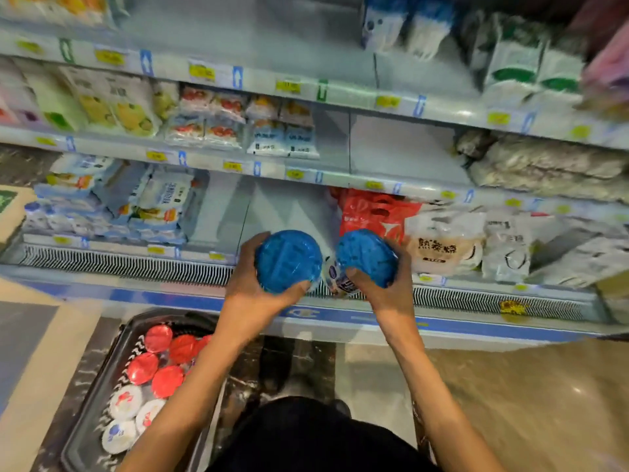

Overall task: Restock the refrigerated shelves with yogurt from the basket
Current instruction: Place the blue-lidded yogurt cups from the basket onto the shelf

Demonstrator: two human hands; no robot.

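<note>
Two blue-lidded yogurt tubs, one (288, 261) clasped in the left hand (253, 287) and the other (366, 257) in the right hand (384, 284), are held before the bottom shelf (218, 212), while many red- and white-lidded cups (160, 369) are left in the basket (85, 420).

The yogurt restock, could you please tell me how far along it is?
Done: some tubs sit on the top shelf. In hand: the left hand and right hand each hold a blue-lidded tub at the bottom shelf gap. Left: red and white tubs in the basket.
</note>
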